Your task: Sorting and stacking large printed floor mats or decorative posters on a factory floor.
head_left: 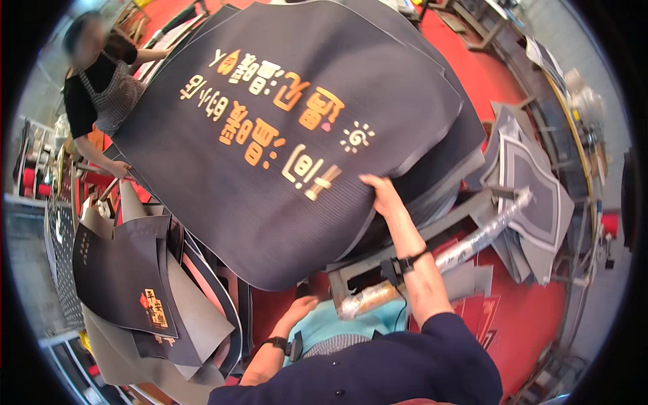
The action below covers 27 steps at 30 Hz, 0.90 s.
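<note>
A large dark grey floor mat with fine ribs, cream and orange lettering and a small sun drawing spreads over a stack of similar mats. Its near right edge is gripped by my right hand, thumb on top and the fingers partly hidden beneath; the mat bulges beside it. Below the mat's near corner, close to my teal apron, my left hand is apart from the mat with its fingers stretched out. Across the stack at the far left, a co-worker's hands are at the mat's far edge.
A plastic-wrapped roll lies along a grey metal frame at my right. Bordered grey mats hang beyond it. More dark mats droop in a pile at the left. The floor is red.
</note>
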Motion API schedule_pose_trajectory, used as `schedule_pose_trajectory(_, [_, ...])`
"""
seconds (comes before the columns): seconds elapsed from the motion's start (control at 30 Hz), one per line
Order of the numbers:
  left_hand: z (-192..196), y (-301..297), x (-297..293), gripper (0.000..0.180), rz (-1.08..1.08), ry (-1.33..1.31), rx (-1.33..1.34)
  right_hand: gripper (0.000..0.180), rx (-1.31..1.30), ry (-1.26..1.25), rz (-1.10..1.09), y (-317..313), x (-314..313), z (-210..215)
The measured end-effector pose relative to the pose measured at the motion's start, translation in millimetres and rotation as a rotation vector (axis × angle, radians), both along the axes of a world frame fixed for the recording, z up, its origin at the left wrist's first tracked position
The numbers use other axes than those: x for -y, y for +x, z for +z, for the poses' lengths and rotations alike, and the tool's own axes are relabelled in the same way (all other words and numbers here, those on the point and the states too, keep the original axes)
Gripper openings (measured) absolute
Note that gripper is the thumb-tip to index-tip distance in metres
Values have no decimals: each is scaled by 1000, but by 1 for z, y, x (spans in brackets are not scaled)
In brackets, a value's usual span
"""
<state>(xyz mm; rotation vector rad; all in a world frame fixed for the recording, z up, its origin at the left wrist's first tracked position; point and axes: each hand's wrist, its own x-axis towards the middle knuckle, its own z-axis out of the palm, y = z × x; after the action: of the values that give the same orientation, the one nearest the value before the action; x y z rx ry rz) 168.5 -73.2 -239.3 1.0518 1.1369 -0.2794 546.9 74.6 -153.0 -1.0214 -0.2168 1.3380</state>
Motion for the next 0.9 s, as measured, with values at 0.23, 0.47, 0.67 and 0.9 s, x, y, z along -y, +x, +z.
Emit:
schedule_pose_trajectory(0.23, [62,88,-67,33,-538,338,77,40,298,203,277,-33,-65,88])
schedule_pose_trajectory(0.47, [14,61,-47,55,244,667,-135,61,847,-528,-228,33,5,-70])
schedule_pose_trajectory(0.67, [57,86,-68,49,571,892,9,64,-419,-15,-343,9,12,-53])
schedule_pose_trajectory(0.9, [96,59,-76,88,328,1267,-52,67,53,-124,-123,-27,-39,-5])
